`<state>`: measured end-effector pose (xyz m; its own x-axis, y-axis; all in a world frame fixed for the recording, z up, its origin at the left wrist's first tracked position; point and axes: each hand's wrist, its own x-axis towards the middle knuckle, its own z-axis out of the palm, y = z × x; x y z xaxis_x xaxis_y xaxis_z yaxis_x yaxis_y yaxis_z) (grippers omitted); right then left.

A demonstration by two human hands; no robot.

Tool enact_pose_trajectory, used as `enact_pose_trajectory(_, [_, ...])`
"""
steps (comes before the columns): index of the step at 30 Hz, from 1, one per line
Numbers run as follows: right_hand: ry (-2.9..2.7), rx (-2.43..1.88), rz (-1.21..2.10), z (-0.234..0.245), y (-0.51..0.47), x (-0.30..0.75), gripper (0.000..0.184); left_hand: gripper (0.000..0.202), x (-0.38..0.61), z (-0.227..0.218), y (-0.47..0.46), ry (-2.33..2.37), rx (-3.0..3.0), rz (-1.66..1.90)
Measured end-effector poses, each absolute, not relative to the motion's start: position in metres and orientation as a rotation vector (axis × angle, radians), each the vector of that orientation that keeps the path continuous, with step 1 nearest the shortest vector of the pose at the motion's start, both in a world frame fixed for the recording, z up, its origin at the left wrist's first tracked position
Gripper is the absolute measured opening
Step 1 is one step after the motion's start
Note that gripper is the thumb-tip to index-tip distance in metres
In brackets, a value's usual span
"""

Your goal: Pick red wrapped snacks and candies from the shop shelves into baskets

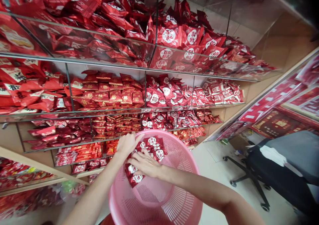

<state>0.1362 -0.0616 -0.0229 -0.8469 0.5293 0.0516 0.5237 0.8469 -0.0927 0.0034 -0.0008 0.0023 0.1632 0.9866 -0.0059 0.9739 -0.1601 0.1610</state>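
A pink plastic basket with perforated sides stands tilted below the shelves. At its far left rim, my left hand is closed around the edge. Inside, several dark red snack packets with white round labels lie against the far and left side. My right hand reaches into the basket over these packets, its fingers apart and touching them. Part of the packets is hidden under that hand.
Tiered shelves with clear dividers hold many red snack packets in front of me. On the right stands a black office chair on wheels. Red boxes are stacked behind it. A wooden rail crosses at lower left.
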Motion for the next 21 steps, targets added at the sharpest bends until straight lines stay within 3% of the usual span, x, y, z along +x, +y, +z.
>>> enact_pose_trajectory(7, [-2.924, -0.813, 0.105, -0.015, -0.067, 0.143, 0.059, 0.070, 0.004, 0.005, -0.002, 1.963, 2.266, 0.144])
enact_pose_trajectory(11, [-2.769, -0.797, 0.049, 0.002, -0.051, 0.156, 0.051, 0.068, 0.003, 0.004, -0.001, 1.942, 2.274, 0.162])
enact_pose_trajectory(15, [-2.439, -1.185, -0.027, 0.020, -0.004, 0.189, 0.027, 0.070, 0.002, 0.004, -0.001, 1.932, 2.310, 0.196])
enact_pose_trajectory(19, [-2.412, -1.474, -0.009, 0.022, 0.049, 0.227, 0.025, 0.073, 0.002, 0.005, -0.002, 1.942, 2.279, 0.202])
enact_pose_trajectory(21, [-2.506, -1.537, -0.001, 0.018, 0.066, 0.238, 0.036, 0.073, 0.002, 0.005, -0.002, 1.937, 2.275, 0.211])
